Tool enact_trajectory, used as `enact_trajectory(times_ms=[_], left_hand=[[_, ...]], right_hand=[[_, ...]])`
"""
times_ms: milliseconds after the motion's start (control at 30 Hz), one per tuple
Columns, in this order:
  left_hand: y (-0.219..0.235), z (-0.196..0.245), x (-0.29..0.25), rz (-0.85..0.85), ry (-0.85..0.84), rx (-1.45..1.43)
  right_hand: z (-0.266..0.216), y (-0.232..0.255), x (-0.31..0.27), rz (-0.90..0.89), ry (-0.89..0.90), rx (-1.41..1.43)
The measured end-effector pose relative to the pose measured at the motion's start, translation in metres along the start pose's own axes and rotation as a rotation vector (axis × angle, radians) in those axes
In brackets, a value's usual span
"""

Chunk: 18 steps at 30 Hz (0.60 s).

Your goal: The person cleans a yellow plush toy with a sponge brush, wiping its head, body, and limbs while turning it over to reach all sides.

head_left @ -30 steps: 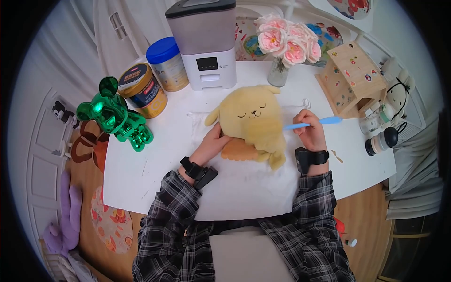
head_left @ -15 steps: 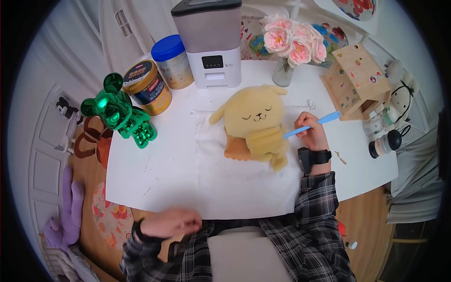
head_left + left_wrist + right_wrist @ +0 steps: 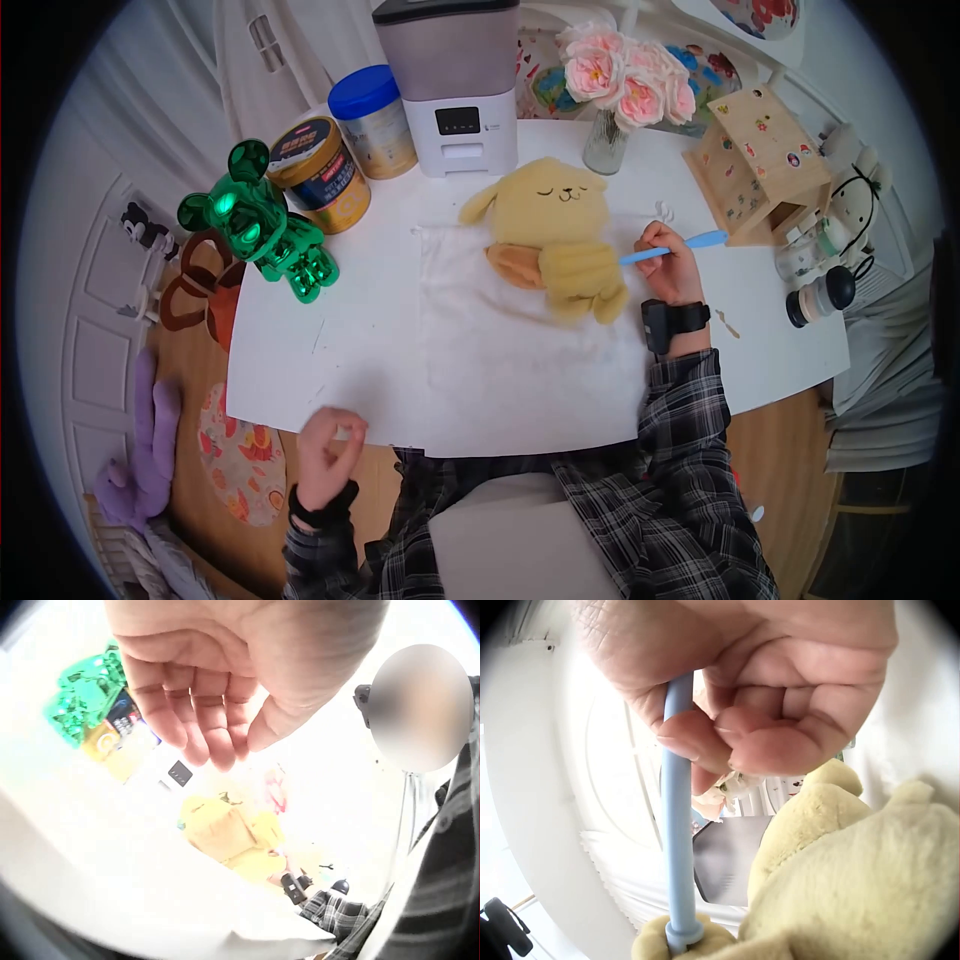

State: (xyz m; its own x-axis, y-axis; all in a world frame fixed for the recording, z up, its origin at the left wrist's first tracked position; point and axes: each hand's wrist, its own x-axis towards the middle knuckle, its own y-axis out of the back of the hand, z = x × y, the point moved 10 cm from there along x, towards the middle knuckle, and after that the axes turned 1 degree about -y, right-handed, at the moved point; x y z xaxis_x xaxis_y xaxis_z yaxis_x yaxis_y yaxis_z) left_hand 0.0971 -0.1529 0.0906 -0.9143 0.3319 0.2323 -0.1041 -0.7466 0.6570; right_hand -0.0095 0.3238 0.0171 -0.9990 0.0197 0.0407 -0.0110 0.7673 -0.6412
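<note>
Gripping blue stick (image 3: 706, 239) with right hand (image 3: 677, 272) — holding nothing in loosely curled left hand (image 3: 321, 468). With plush toy (image 3: 562, 215), expect light, squashy give — grasp round torso.

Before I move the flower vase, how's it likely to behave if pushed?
The vase would probably tip easily: wide pink blooms sit high over its narrow base. It looks like clear glass, so likely fragile. Pushed low, it may slide instead, as the white tabletop looks smooth.
</note>
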Motion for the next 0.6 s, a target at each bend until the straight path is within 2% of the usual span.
enact_trajectory(times_ms=[100,200,267,333,400,500,533,600], left_hand=[[-0.009,0.016,0.058,-0.029,0.001,-0.162],[-0.038,0.050,0.125,-0.043,-0.210,-0.177],[-0.075,0.051,0.164,-0.145,-0.211,-0.211],[-0.113,0.043,0.192,-0.223,-0.115,-0.218],[-0.147,0.022,0.211,-0.212,-0.066,-0.339],[-0.172,0.014,0.215,-0.268,0.096,-0.640],[-0.179,0.012,0.214,-0.297,0.167,-0.760],[-0.188,0.010,0.212,-0.364,0.188,-0.743]], right_hand=[[-0.004,0.005,0.000,0.033,-0.035,0.025],[-0.008,0.005,-0.006,0.079,-0.118,0.008],[-0.004,0.009,-0.014,0.136,-0.209,-0.016],[0.003,0.013,-0.026,0.188,-0.298,-0.027],[0.010,0.012,-0.040,0.265,-0.387,-0.074],[0.008,0.014,-0.041,0.256,-0.373,-0.040],[0.002,0.010,-0.035,0.181,-0.320,0.006],[-0.009,0.003,-0.022,0.028,-0.213,0.098]])
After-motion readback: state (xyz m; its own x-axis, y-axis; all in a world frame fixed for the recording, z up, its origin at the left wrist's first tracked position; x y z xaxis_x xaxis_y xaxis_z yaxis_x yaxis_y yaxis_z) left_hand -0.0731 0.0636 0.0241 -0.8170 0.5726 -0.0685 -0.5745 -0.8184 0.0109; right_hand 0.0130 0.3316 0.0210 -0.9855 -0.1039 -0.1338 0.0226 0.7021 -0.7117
